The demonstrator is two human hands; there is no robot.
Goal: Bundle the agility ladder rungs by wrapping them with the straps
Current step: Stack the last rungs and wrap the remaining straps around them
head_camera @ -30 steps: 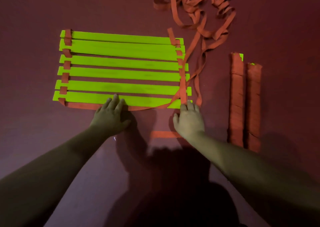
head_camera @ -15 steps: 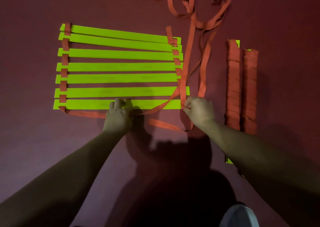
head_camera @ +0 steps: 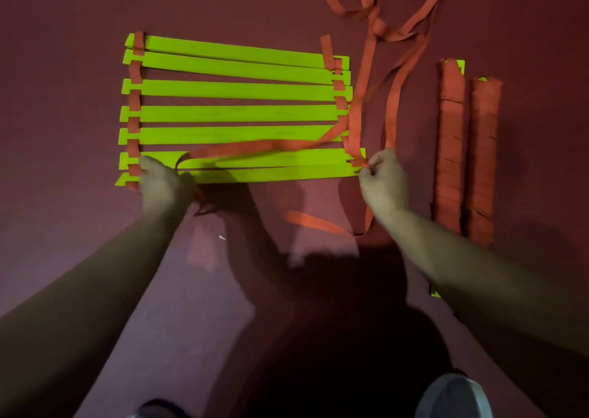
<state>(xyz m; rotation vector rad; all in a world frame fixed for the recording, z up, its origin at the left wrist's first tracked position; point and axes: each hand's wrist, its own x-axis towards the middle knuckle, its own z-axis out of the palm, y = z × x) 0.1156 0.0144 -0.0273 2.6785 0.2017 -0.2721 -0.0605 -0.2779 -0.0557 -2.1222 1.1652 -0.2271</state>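
Several bright green ladder rungs [head_camera: 236, 113] lie flat in a row on the dark red floor, joined at both ends by orange straps [head_camera: 134, 99]. A loose orange strap [head_camera: 264, 146] runs diagonally across the nearest rungs. My left hand [head_camera: 162, 185] grips the left end of the nearest rungs, where the strap loops. My right hand [head_camera: 384, 180] pinches the strap at the right end of the nearest rung. A strap tail [head_camera: 318, 223] lies on the floor between my arms.
Two bundles wrapped in orange strap [head_camera: 467, 150] lie upright to the right of my right hand. A tangle of loose strap [head_camera: 382, 0] sits at the far edge. A grey shoe [head_camera: 452, 398] shows at the bottom right.
My left hand slid left along the nearest rung to its left end. The loose strap now lies across the near rungs. My right hand stayed at the right end.
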